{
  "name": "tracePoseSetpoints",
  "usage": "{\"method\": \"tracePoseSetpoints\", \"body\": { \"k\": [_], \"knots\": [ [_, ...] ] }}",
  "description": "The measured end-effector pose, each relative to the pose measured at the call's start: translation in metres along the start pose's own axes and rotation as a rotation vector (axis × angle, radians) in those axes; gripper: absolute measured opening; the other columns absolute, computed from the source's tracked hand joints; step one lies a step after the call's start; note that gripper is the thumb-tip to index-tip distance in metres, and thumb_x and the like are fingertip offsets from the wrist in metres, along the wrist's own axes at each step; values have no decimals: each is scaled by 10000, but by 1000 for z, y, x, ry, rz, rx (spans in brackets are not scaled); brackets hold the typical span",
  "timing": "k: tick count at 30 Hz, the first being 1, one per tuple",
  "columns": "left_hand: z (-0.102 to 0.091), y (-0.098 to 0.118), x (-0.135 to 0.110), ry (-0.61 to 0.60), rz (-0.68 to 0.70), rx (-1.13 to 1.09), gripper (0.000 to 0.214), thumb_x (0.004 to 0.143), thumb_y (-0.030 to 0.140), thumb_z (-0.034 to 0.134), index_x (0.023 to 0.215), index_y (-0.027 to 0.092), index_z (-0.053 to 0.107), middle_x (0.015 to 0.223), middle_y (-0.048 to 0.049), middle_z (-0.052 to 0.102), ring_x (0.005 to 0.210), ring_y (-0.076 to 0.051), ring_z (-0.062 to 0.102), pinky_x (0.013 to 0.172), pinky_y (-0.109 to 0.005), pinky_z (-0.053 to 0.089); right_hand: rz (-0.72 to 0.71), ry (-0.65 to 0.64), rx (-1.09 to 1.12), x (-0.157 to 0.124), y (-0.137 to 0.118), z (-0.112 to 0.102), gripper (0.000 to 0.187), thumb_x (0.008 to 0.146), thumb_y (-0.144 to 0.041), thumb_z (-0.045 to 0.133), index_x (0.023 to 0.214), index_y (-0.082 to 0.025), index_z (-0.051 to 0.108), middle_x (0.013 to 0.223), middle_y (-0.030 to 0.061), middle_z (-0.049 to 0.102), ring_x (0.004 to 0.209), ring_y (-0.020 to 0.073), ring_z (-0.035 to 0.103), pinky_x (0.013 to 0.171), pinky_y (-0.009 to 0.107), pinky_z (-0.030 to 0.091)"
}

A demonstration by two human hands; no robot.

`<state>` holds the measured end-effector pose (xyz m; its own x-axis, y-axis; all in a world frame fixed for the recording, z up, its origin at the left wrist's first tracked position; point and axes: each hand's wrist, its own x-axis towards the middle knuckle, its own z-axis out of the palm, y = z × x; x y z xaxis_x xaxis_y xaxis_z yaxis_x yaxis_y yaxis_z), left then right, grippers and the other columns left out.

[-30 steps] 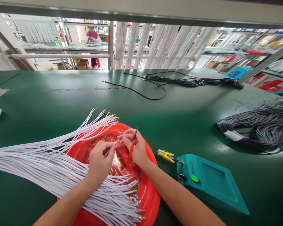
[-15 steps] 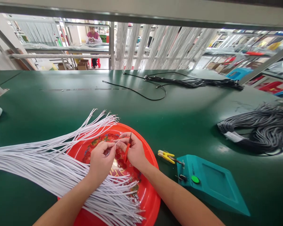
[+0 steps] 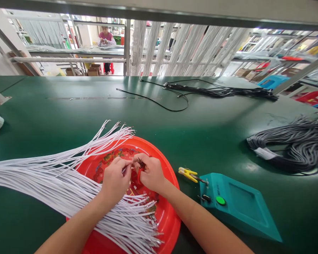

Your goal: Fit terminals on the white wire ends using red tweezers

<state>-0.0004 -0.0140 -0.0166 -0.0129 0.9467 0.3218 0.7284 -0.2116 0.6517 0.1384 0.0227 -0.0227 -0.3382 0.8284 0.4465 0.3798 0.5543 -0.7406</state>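
Over a red tray (image 3: 172,201) with a floral pattern, my left hand (image 3: 116,180) pinches what looks like the end of a white cable, mostly hidden by the fingers. Red-handled scissors (image 3: 139,173) are in my right hand (image 3: 153,175), its fingers curled around them. The scissors' dark blades point up and left, close to my left fingertips. A large bundle of white cables (image 3: 50,188) comes in from the left, under my left forearm. Its lower ends fan out across the tray, while a smaller group (image 3: 108,139) reaches the tray's far rim.
Right of the tray sits a teal device (image 3: 243,204) with a green button and a yellow clip (image 3: 188,174). A coil of dark cables (image 3: 288,148) lies far right. Black cables (image 3: 219,91) stretch along the back. Beyond the table, a person (image 3: 106,38) sits behind metal racks.
My right hand has turned and its fingers have curled in. The scissors' blades, upright before, now lean left toward my left fingertips. The left hand has barely moved.
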Motion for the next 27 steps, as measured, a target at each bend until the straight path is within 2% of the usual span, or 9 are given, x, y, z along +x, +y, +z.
{"method": "tracePoseSetpoints", "body": {
  "k": [3, 5, 8, 12, 15, 19, 23, 27],
  "knots": [
    [0, 1, 0, -10, 9, 16, 200, 832, 191, 444, 783, 184, 638, 707, -25, 574, 640, -133, 543, 613, -242, 416, 208, -21, 286, 4, -3, 0, 40, 735, -190, 500, 719, -224, 485, 595, -35, 508, 512, 114, 480, 482, 221, 390],
    [-1, 2, 0, -18, 4, -6, 201, 834, 189, 444, 785, 185, 639, 707, -24, 575, 643, -131, 543, 612, -241, 419, 331, -48, 510, 6, -4, 0, 92, 731, -240, 556, 716, -217, 468, 565, -51, 475, 489, 105, 475, 469, 215, 395],
    [-2, 4, 2, -13, -14, -66, 199, 828, 175, 453, 770, 191, 643, 686, -14, 580, 642, -126, 535, 621, -236, 424, 497, -107, 832, 7, -4, 0, 224, 700, -305, 642, 771, -212, 451, 527, -64, 506, 441, 97, 484, 443, 203, 396],
    [-3, 5, 3, 57, -99, -129, 169, 822, 213, 483, 783, 187, 644, 693, -12, 587, 637, -123, 538, 600, -228, 432, 609, -126, 1012, 8, -1, 0, 309, 704, -343, 663, 887, -198, 460, 524, -48, 563, 406, 92, 483, 414, 188, 376],
    [-3, 5, 3, 104, -156, -169, 148, 814, 230, 503, 807, 177, 641, 734, -19, 604, 664, -125, 560, 602, -223, 443, 591, -19, 963, 9, 2, 2, 275, 752, -372, 627, 885, -196, 463, 543, -41, 572, 441, 100, 507, 454, 207, 407],
    [-4, 5, 3, 98, -122, -148, 157, 823, 234, 500, 798, 181, 646, 744, -23, 614, 687, -128, 572, 615, -225, 443, 451, 158, 775, 6, 3, 6, 212, 792, -355, 600, 869, -213, 463, 621, -39, 578, 587, 120, 570, 620, 256, 467],
    [-3, 4, 2, 83, -96, -110, 158, 826, 217, 499, 809, 181, 652, 729, -19, 610, 675, -126, 572, 626, -230, 439, 310, 196, 588, 0, 1, 10, 163, 794, -306, 603, 879, -227, 489, 686, -31, 573, 664, 131, 579, 649, 261, 466],
    [-3, 3, 3, 75, -85, -80, 162, 821, 207, 500, 809, 179, 659, 740, -24, 623, 695, -134, 585, 637, -238, 439, 193, 169, 286, -4, 0, 10, 110, 777, -249, 602, 839, -219, 517, 769, -2, 613, 689, 142, 589, 635, 261, 461]
  ]
}}
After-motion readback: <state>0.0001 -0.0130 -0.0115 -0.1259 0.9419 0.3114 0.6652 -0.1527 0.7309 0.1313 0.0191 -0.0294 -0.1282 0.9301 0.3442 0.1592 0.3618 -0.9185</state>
